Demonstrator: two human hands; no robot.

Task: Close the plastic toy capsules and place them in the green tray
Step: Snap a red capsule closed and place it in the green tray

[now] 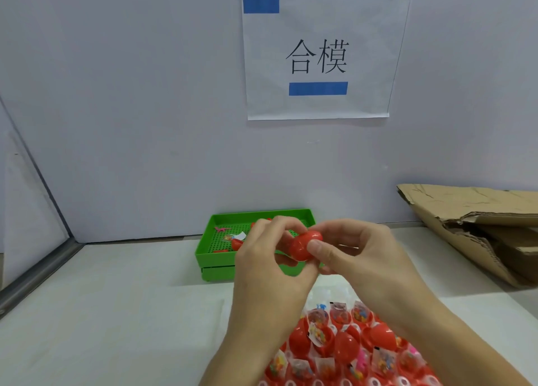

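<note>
Between both sets of curled fingertips sits one red capsule (306, 245), held in the air just in front of the green tray (215, 257); whether its halves are fully joined cannot be told. The right hand (358, 257) pinches it with the thumb across its near face, the left hand (267, 257) grips its far side, and both forearms rise from the bottom edge of the view. Below the wrists lies a heap of red capsules (349, 353), too many and too overlapped to count, several showing small printed packets inside. A few red pieces lie in the tray. One sheet (320, 56) on the wall reads "合模", with two blue bars. One torn cardboard piece (477, 228) lies at right.
</note>
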